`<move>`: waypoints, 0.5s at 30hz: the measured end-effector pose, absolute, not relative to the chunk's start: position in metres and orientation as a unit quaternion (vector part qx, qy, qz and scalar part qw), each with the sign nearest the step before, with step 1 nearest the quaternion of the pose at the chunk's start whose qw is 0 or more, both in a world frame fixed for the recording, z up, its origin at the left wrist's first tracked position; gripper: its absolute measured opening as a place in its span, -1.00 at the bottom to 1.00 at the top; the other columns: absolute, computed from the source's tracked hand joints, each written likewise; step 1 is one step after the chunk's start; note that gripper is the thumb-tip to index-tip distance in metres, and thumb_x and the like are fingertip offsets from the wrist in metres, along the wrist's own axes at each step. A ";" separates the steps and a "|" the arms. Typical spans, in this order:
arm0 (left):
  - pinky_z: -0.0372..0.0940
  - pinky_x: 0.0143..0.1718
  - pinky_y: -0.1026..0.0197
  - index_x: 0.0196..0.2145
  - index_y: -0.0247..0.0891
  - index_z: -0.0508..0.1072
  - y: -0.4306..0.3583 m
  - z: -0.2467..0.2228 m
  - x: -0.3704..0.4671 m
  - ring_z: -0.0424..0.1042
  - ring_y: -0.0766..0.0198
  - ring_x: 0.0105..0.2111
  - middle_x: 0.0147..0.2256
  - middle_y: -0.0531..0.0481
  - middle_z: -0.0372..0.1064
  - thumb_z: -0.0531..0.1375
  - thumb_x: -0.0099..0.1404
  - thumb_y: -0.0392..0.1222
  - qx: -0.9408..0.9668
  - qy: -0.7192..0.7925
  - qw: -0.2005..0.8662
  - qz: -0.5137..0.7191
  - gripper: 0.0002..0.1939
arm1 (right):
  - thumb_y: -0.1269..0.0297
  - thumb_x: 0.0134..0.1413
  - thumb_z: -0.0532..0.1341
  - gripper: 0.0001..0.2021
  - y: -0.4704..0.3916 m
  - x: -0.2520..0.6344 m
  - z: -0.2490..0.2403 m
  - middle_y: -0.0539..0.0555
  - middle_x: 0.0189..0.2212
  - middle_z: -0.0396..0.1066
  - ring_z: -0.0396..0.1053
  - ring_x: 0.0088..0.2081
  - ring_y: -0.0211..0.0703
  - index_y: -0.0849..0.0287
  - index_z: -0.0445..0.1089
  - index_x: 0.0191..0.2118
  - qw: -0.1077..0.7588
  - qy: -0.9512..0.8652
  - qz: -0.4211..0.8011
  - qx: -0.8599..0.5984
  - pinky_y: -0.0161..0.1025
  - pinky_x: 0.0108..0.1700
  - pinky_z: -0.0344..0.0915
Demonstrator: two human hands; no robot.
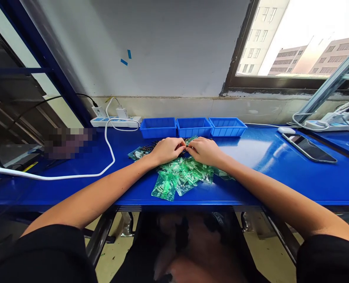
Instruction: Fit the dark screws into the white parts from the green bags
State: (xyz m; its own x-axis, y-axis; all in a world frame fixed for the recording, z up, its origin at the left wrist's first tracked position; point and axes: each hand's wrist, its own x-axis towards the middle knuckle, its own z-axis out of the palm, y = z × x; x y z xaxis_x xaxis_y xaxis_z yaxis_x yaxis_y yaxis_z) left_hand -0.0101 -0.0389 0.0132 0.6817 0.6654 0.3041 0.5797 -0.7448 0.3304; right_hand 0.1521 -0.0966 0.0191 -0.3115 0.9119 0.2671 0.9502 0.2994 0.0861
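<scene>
Meeting just before the bins (194, 131), left hand (169, 150) and right hand (204, 151) pinch thumb to forefinger, holding what I cannot tell; packets (180, 175) lie beneath both, spreading away from the bins.

Shows deep blue across the tabletop (280, 184) and translucent green on the packets (165, 184); from these, brighter blue on the trays (194, 131) at twelve o'clock, black on the sleeves (45, 251) at four and eight.

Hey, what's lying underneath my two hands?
Green bags stick out from under your left hand and right hand, with dark pieces beside the left; whatever's directly beneath is covered.
</scene>
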 end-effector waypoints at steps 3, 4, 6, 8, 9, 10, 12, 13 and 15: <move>0.18 -0.44 0.24 -0.27 -0.23 0.47 -0.040 0.015 -0.010 0.43 0.19 -0.40 -0.39 -0.02 0.50 0.07 0.26 -0.17 0.912 0.351 0.094 0.190 -0.80 | 0.23 0.23 0.07 -0.77 -0.098 0.151 0.020 0.11 -0.36 0.47 0.35 -0.23 -0.12 0.20 0.43 -0.28 0.095 -0.796 -0.105 -0.589 -0.27 -0.31 0.12; 0.19 -0.42 0.24 -0.27 -0.23 0.47 -0.041 0.016 -0.010 0.44 0.18 -0.37 -0.37 -0.03 0.51 0.05 0.27 -0.18 0.912 0.354 0.090 0.185 -0.79 | 0.23 0.22 0.09 -0.80 -0.098 0.151 0.020 0.10 -0.36 0.46 0.35 -0.23 -0.12 0.20 0.42 -0.25 0.098 -0.793 -0.102 -0.592 -0.27 -0.32 0.12; 0.22 -0.37 0.22 -0.25 -0.22 0.47 -0.042 0.017 -0.009 0.46 0.14 -0.31 -0.30 -0.05 0.51 0.02 0.29 -0.19 0.913 0.360 0.084 0.175 -0.76 | 0.25 0.19 0.12 -0.82 -0.099 0.151 0.021 0.08 -0.37 0.46 0.35 -0.22 -0.11 0.19 0.38 -0.18 0.103 -0.789 -0.095 -0.598 -0.28 -0.34 0.09; 0.24 -0.33 0.19 -0.23 -0.22 0.47 -0.043 0.017 -0.009 0.46 0.11 -0.26 -0.26 -0.06 0.51 -0.01 0.31 -0.19 0.913 0.362 0.081 0.168 -0.74 | 0.26 0.18 0.12 -0.82 -0.100 0.151 0.021 0.07 -0.36 0.45 0.35 -0.22 -0.12 0.18 0.34 -0.13 0.111 -0.787 -0.089 -0.600 -0.28 -0.37 0.06; 0.24 -0.32 0.18 -0.21 -0.22 0.46 -0.043 0.018 -0.009 0.46 0.10 -0.25 -0.25 -0.07 0.51 -0.01 0.31 -0.18 0.913 0.363 0.082 0.165 -0.73 | 0.27 0.18 0.12 -0.82 -0.100 0.151 0.021 0.06 -0.35 0.45 0.35 -0.23 -0.12 0.17 0.32 -0.11 0.114 -0.787 -0.086 -0.600 -0.28 -0.38 0.05; 0.25 -0.31 0.18 -0.20 -0.22 0.46 -0.043 0.018 -0.009 0.46 0.09 -0.24 -0.24 -0.07 0.51 -0.02 0.32 -0.18 0.913 0.364 0.083 0.162 -0.73 | 0.28 0.18 0.11 -0.81 -0.100 0.151 0.021 0.06 -0.35 0.45 0.35 -0.23 -0.13 0.17 0.31 -0.10 0.116 -0.788 -0.084 -0.599 -0.28 -0.39 0.04; 0.26 -0.30 0.17 -0.20 -0.22 0.45 -0.043 0.018 -0.009 0.47 0.09 -0.23 -0.23 -0.07 0.51 -0.04 0.32 -0.18 0.913 0.364 0.085 0.160 -0.72 | 0.30 0.20 0.09 -0.82 -0.099 0.151 0.021 0.06 -0.33 0.46 0.36 -0.23 -0.13 0.17 0.29 -0.09 0.116 -0.790 -0.082 -0.597 -0.28 -0.39 0.03; 0.26 -0.30 0.17 -0.20 -0.22 0.46 -0.043 0.017 -0.009 0.47 0.09 -0.23 -0.23 -0.07 0.51 -0.04 0.32 -0.18 0.914 0.363 0.086 0.160 -0.71 | 0.32 0.20 0.08 -0.82 -0.099 0.151 0.020 0.07 -0.32 0.46 0.36 -0.23 -0.13 0.17 0.29 -0.09 0.114 -0.791 -0.080 -0.596 -0.28 -0.39 0.03; 0.27 -0.29 0.17 -0.21 -0.23 0.46 -0.042 0.017 -0.009 0.46 0.09 -0.22 -0.23 -0.08 0.51 -0.04 0.32 -0.17 0.916 0.359 0.084 0.159 -0.71 | 0.34 0.21 0.06 -0.82 -0.099 0.151 0.020 0.08 -0.30 0.47 0.37 -0.21 -0.12 0.17 0.29 -0.09 0.109 -0.792 -0.078 -0.596 -0.28 -0.38 0.04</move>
State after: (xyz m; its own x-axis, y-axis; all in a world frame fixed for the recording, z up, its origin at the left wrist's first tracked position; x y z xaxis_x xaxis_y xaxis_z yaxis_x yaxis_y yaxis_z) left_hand -0.0093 -0.0425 0.0173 0.6916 0.6846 0.2303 0.6311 -0.7278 0.2683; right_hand 0.1510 -0.0985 0.0204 -0.2668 0.9264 0.2656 0.9604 0.2786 -0.0072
